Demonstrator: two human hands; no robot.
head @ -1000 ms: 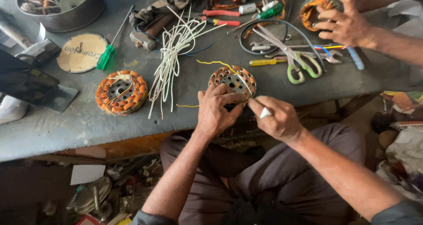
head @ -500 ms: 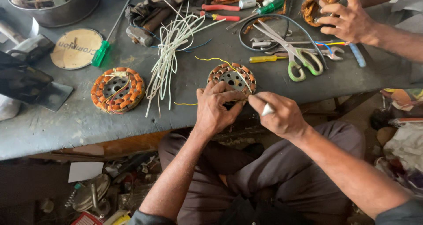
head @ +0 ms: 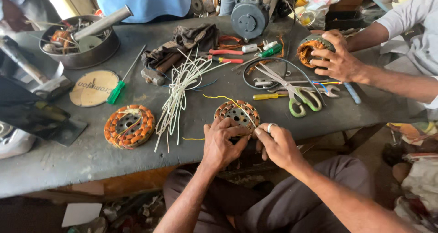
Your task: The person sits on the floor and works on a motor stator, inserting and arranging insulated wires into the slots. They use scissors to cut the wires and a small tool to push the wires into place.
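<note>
Wound stator, round, copper coils with pale sleeving, flat at near edge of grey desk. No long axis to speak of; disc face up, centre hole showing. A yellow wire trailing from it up and left across desk.

Left hand directly below stator, palm down, fingers curled over near rim, gripping it. Right hand just right of left, touching it, fingers bent inward toward stator's lower right edge, pinching something small and pale; cannot tell what. Ring on one finger. Both hands equally near; left carrying the hold, right doing fine work. Stator lying ahead of both sets of fingers, away from body. Forearms converging from lap, wrists low, below desk edge.

Around: second stator well left, orange coils. Bundle of white sleeving between the two. Green-handled scissors to right, green screwdriver to left, metal bowl of parts far left.

Another person's hand far right, clasped on a third winding, well apart.
</note>
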